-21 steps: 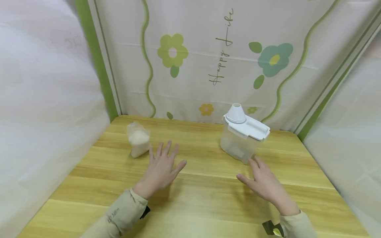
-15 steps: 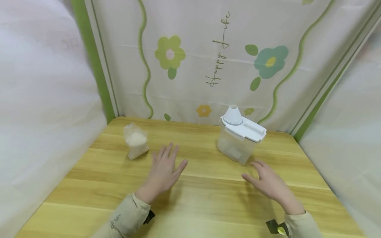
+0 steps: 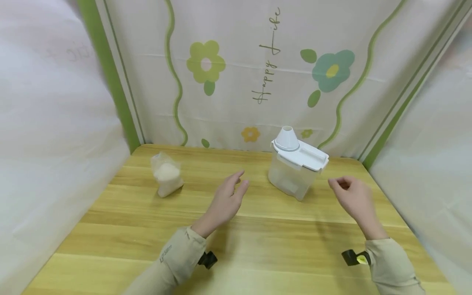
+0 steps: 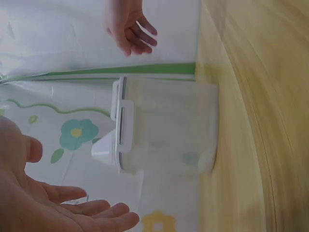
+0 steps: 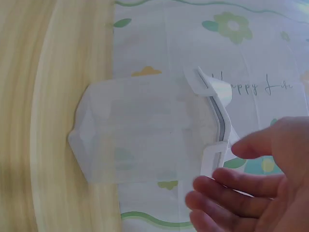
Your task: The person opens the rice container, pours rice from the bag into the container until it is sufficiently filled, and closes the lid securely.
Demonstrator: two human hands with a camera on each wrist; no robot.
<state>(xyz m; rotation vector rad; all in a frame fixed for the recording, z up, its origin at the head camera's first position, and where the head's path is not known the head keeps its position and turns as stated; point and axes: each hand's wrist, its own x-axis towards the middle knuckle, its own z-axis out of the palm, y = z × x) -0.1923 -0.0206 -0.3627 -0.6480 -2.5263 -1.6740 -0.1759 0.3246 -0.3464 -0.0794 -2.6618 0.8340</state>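
A translucent storage container [image 3: 289,176] with a white clip-on lid [image 3: 309,155] and a white cone-shaped spout stands upright on the wooden table. My left hand [image 3: 223,200] hovers left of it, thumb apart from the slightly bent fingers, holding nothing. To the container's right, my right hand [image 3: 354,194] is raised, its fingers loosely bent with a gap to the thumb. In the right wrist view those fingers [image 5: 236,193] overlap the lid's clip [image 5: 212,159]. A clear plastic bag of pale grains or powder [image 3: 167,176] sits at the left of the table.
The wooden table [image 3: 250,254] ends at a flower-printed curtain [image 3: 228,102] behind, and white cloth walls [image 3: 48,143] enclose both sides. Black wrist cameras [image 3: 207,259] hang at both sleeves.
My left hand has moved right, away from the bag, and turned with its fingers closer together. My right hand has risen and shifted right beside the container. Container and bag stay put.
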